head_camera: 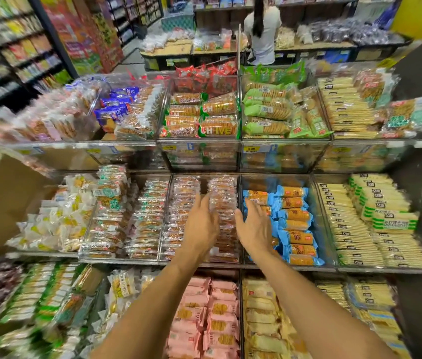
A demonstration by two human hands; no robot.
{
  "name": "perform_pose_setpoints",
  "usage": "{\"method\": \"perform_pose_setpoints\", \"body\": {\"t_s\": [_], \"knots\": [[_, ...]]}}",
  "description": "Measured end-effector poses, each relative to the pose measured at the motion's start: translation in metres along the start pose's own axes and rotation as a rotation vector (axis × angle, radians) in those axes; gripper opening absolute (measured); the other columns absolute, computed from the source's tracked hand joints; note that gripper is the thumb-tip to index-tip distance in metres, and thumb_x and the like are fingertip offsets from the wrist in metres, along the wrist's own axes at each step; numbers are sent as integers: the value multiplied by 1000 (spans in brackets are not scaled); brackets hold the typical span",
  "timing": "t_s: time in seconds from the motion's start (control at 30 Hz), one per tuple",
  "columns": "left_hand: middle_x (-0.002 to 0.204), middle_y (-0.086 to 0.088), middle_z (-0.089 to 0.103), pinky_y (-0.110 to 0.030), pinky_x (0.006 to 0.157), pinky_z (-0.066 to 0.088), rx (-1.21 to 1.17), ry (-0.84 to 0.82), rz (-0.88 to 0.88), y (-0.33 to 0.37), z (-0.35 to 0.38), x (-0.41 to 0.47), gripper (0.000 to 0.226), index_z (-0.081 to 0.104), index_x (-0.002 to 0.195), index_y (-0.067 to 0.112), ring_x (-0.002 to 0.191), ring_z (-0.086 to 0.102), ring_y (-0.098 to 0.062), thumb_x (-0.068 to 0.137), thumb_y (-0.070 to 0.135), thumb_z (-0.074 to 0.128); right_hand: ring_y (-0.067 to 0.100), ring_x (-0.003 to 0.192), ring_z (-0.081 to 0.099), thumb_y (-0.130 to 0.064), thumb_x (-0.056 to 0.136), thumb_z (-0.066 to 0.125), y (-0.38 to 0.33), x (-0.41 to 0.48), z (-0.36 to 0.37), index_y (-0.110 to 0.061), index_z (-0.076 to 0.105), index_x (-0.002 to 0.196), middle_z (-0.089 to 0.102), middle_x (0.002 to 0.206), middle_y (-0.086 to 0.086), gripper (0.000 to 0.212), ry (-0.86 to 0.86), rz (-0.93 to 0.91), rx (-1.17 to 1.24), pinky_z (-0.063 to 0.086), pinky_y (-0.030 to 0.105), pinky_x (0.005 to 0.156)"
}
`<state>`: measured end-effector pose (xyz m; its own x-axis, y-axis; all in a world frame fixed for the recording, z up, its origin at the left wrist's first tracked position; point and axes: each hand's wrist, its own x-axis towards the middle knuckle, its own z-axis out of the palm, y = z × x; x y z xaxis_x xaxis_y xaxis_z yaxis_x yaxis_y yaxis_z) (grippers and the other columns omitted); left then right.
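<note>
Both my arms reach forward over a tiered shop display of packaged biscuits. My left hand (200,224) and my right hand (252,226) hover with straight fingers on either side of a row of clear-wrapped reddish biscuit packets (221,193) in the middle clear bin (206,260) of the middle tier. Neither hand holds anything. Whether the fingers touch the packets is unclear. Blue-wrapped biscuit packets (295,218) fill the bin just right of my right hand.
The upper tier holds chive cracker packs (219,125) and green packs (267,110). Pink packs (209,314) lie on the lower tier under my arms. A cardboard box (2,203) stands at left. A person in a white top (263,29) stands beyond the display.
</note>
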<state>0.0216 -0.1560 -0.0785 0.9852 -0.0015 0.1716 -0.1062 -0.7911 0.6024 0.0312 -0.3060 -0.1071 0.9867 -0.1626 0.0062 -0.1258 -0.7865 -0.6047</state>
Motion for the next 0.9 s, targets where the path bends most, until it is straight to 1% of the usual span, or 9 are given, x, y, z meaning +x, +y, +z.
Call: {"method": "perform_pose_setpoints", "body": {"t_s": [0.07,0.13,0.17,0.27,0.4,0.57,0.7,0.83,0.9], "knots": [[141,-4,55,-37,109,49,217,12,81,0,-29,9,37,50,143,16,119,56,-19,107,27,52,28,151,34,-48,108,43,-9,9,-17,-21,42,158,41,164,4,57,-11,-119,-133,26,48,126],[148,-5,51,-44,116,39,471,-24,82,-6,-61,13,46,44,150,19,136,48,-27,107,33,47,27,147,39,-50,106,45,-26,15,-31,-23,49,153,46,160,4,55,-21,-226,-230,26,47,125],[151,-7,49,-46,117,35,553,-49,65,-8,-77,12,49,41,153,20,140,44,-30,106,35,44,27,145,41,-51,105,46,-37,17,-36,-23,52,152,48,159,4,55,-28,-266,-262,24,47,125],[141,-8,56,-47,111,40,680,-74,9,-20,-123,0,46,46,145,20,132,50,-31,106,42,38,26,143,43,-53,103,47,-76,13,-42,-24,51,151,50,156,3,56,-55,-372,-354,20,47,125],[133,-8,62,-47,104,43,747,-4,-101,-42,-182,-27,44,51,137,21,124,56,-31,104,48,39,25,145,41,-55,102,47,-143,-3,-33,-27,52,149,50,156,1,54,-89,-482,-383,16,48,126],[133,-10,63,-47,105,41,823,90,-233,-90,-259,-77,48,52,135,20,125,57,-34,104,55,37,26,134,50,-61,96,55,-235,-41,1,-28,57,143,60,143,0,57,-98,-634,-365,25,46,121],[129,-8,64,-44,100,42,883,166,-334,-137,-323,-130,49,56,134,23,123,59,-32,101,57,43,27,134,50,-62,95,56,-313,-88,41,-30,58,141,61,142,1,56,-106,-757,-314,26,43,118],[121,-7,67,-45,95,45,892,224,-436,-185,-381,-193,43,59,124,24,115,62,-33,99,54,43,29,135,51,-60,94,58,-387,-151,89,-30,55,146,62,142,4,60,-166,-855,-290,27,42,116],[124,-8,67,-47,97,45,888,228,-493,-211,-408,-225,45,59,129,23,117,61,-34,100,53,44,29,134,52,-60,94,58,-420,-182,114,-30,56,144,64,139,3,59,-175,-912,-281,28,43,115]]}}
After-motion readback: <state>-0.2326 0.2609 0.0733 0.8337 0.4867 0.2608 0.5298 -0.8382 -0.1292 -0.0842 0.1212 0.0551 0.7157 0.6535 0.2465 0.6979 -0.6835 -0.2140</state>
